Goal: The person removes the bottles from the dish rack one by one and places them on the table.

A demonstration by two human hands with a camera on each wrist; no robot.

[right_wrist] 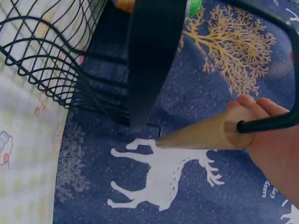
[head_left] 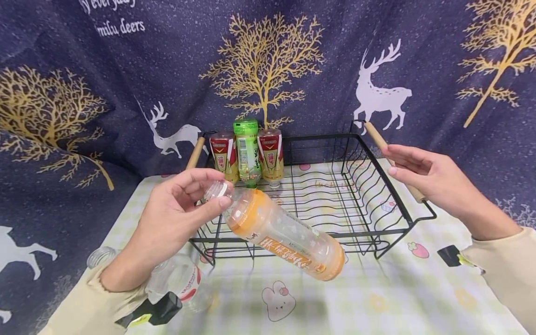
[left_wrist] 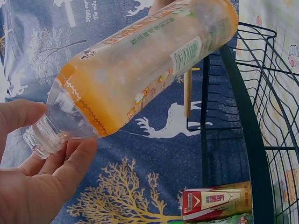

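Note:
My left hand [head_left: 180, 209] pinches the neck of a clear plastic bottle with an orange label [head_left: 289, 232] between thumb and fingers. The bottle has no cap and slants down to the right, in front of a black wire dish rack [head_left: 305, 236]. In the left wrist view, thumb and fingertips lie around the bottle's threaded mouth [left_wrist: 42, 140]. My right hand [head_left: 431, 177] is beside the rack's right wooden handle [head_left: 377, 136], fingers extended and fingertips right at it. From the right wrist view, that handle [right_wrist: 205, 133] partly covers the fingers.
Inside the rack at back left, a green bottle [head_left: 248, 149] stands neck down between two red-and-gold bottles [head_left: 271, 156] [head_left: 224, 153]. A clear bottle with a red-and-white label [head_left: 184, 284] lies behind my left forearm on the checked tablecloth [head_left: 377, 288]. A dark blue printed curtain [head_left: 176, 70] hangs behind.

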